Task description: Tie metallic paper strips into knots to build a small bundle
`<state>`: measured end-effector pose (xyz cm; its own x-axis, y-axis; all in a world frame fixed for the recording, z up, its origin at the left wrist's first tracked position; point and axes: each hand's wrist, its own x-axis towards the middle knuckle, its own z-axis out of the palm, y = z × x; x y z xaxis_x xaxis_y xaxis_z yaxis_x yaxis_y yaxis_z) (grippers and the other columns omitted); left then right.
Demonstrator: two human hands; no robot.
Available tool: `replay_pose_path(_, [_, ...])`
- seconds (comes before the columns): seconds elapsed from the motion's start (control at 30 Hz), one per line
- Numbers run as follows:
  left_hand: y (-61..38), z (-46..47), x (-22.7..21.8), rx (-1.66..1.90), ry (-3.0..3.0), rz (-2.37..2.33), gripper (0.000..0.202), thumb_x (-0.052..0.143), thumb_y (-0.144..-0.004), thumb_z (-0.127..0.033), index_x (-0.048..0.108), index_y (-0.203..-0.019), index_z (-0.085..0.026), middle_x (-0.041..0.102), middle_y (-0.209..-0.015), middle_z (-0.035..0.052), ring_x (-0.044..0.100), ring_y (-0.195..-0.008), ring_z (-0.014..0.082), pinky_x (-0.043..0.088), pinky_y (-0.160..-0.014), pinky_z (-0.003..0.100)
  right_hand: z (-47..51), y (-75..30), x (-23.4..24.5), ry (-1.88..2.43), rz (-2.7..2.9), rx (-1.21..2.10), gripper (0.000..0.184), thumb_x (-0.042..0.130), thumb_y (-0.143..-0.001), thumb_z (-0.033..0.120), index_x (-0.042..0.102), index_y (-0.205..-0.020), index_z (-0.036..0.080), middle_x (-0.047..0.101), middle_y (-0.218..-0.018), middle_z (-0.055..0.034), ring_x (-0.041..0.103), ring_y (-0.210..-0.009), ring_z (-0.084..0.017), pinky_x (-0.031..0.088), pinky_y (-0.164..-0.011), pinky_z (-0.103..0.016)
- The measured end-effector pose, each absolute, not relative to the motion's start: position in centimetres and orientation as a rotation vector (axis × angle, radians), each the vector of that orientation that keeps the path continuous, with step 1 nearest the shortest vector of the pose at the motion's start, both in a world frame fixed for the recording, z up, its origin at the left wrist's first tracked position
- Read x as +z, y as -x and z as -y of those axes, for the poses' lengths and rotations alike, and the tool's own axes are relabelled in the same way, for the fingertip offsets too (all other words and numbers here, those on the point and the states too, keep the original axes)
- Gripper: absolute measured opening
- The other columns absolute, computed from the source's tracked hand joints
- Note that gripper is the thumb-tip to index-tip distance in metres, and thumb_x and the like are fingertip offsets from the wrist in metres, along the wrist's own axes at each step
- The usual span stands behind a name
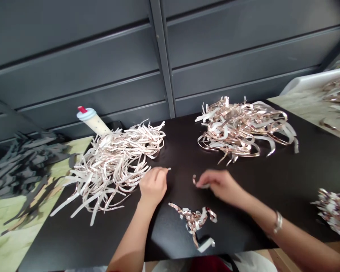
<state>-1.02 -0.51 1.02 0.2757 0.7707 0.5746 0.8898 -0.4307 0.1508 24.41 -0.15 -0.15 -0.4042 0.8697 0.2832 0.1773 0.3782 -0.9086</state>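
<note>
My left hand [153, 185] is closed over the black table, beside a large pile of white and rose-gold strips [121, 155]. A small pale strip end sticks out past its fingertips. Across from it, my right hand [218, 183] is closed in a pinch on a short curled rose-gold strip [194, 179]. Between and below the hands lies a small heap of short shiny strip pieces [193, 220]. At the back right is a looser pile of long looped rose-gold strips [240, 128]. Most of what the left hand holds is hidden by its fingers.
A cup with a pale blue lid [93, 121] stands behind the left pile. Dark grey strips [22, 162] lie on a pale surface at far left. Another shiny heap [333, 211] sits at the right edge. A grey panelled wall [102, 56] borders the black table [181, 151].
</note>
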Motion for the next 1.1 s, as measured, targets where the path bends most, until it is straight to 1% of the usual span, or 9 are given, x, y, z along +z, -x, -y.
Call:
replay_pose_path(0.07, [2.0, -0.3, 1.3, -0.716, 2.119, 1.753, 0.021, 0.041, -0.089, -0.017, 0.062, -0.084, -0.018, 0.063, -0.091, 0.0128, 0.057, -0.083, 0.0242, 0.042, -0.072, 0.036, 3.4, -23.0, -1.2, 0.710, 2.243, 0.882, 0.041, 0.040, -0.070, -0.002, 0.067, -0.091, 0.020, 0.071, -0.098, -0.0074, 0.064, -0.105, -0.024, 0.052, -0.091, -0.042])
replay_pose_path(0.2, [4.3, -1.1, 0.6, -0.349, 1.859, 2.027, 0.022, 0.043, -0.087, -0.019, 0.063, -0.092, -0.013, 0.059, -0.098, 0.0167, 0.054, -0.090, 0.0308, 0.041, -0.076, 0.042, 7.8, -21.9, -2.8, 0.712, 2.468, 0.817, 0.049, 0.039, -0.079, 0.001, 0.058, -0.119, 0.023, 0.058, -0.128, -0.0070, 0.048, -0.126, -0.020, 0.043, -0.105, -0.035])
replay_pose_path(0.3, [5.1, -1.4, -0.4, -0.235, 1.867, 2.058, 0.036, 0.052, -0.085, -0.032, 0.057, -0.114, -0.011, 0.058, -0.110, 0.0175, 0.050, -0.104, 0.0337, 0.036, -0.089, 0.050, 8.0, -21.4, -2.7, 0.805, 2.623, 0.842, 0.051, 0.046, -0.089, 0.022, 0.039, -0.139, 0.024, 0.042, -0.144, -0.0077, 0.032, -0.136, -0.026, 0.034, -0.110, -0.045])
replay_pose_path(0.37, [5.3, -1.5, -0.7, -0.171, 1.902, 2.058, 0.042, 0.055, -0.084, -0.030, 0.052, -0.123, -0.014, 0.056, -0.121, 0.0161, 0.047, -0.112, 0.0331, 0.030, -0.097, 0.053, 7.2, -20.5, -2.2, 0.797, 2.732, 0.840, 0.064, 0.051, -0.088, 0.042, 0.028, -0.144, 0.023, 0.031, -0.149, -0.0105, 0.022, -0.139, -0.032, 0.026, -0.110, -0.054])
replay_pose_path(0.5, [6.3, -1.8, -0.6, -0.085, 1.849, 2.172, 0.040, 0.049, -0.085, -0.015, 0.054, -0.124, -0.017, 0.055, -0.124, 0.0143, 0.046, -0.116, 0.0331, 0.028, -0.099, 0.056, 5.6, -18.4, -1.7, 0.819, 2.755, 0.782, 0.059, 0.038, -0.092, 0.054, 0.032, -0.142, 0.025, 0.029, -0.150, -0.0128, 0.015, -0.141, -0.033, 0.018, -0.108, -0.062])
replay_pose_path(0.7, [6.9, -2.2, -0.4, -0.245, 1.729, 2.169, 0.040, 0.049, -0.088, -0.027, 0.053, -0.126, -0.016, 0.053, -0.123, 0.0194, 0.047, -0.114, 0.0381, 0.026, -0.095, 0.066, 3.0, -19.9, -0.7, 0.774, 2.742, 0.838, 0.071, 0.045, -0.083, 0.064, 0.029, -0.143, 0.030, 0.024, -0.152, -0.0105, 0.018, -0.140, -0.035, 0.028, -0.102, -0.062])
replay_pose_path(0.8, [5.3, -2.0, -0.3, -0.410, 1.794, 1.998, 0.038, 0.048, -0.089, -0.033, 0.056, -0.121, -0.015, 0.051, -0.126, 0.0188, 0.046, -0.116, 0.0374, 0.021, -0.098, 0.066, -1.3, -23.0, 0.4, 1.106, 2.481, 0.470, 0.070, 0.052, -0.081, 0.060, 0.037, -0.140, 0.026, 0.028, -0.150, -0.0121, 0.020, -0.138, -0.036, 0.026, -0.105, -0.058])
replay_pose_path(0.93, [2.5, -1.5, -0.6, -0.635, 1.942, 1.761, 0.030, 0.047, -0.091, -0.031, 0.060, -0.113, -0.016, 0.053, -0.126, 0.0178, 0.049, -0.116, 0.0326, 0.020, -0.102, 0.061, -10.2, -28.2, 2.8, 1.439, 1.971, -0.046, 0.052, 0.044, -0.087, 0.049, 0.050, -0.129, 0.018, 0.041, -0.138, -0.0178, 0.035, -0.128, -0.034, 0.029, -0.104, -0.054])
replay_pose_path(1.1, [-0.5, -0.8, -2.3, -0.813, 2.285, 1.530, 0.023, 0.046, -0.090, -0.023, 0.062, -0.106, -0.020, 0.059, -0.120, 0.0142, 0.053, -0.114, 0.0263, 0.020, -0.105, 0.055, -19.4, -33.1, 6.1, 1.797, 1.739, -0.211, 0.054, 0.040, -0.086, 0.054, 0.053, -0.128, 0.021, 0.039, -0.139, -0.0162, 0.032, -0.127, -0.037, 0.030, -0.099, -0.056])
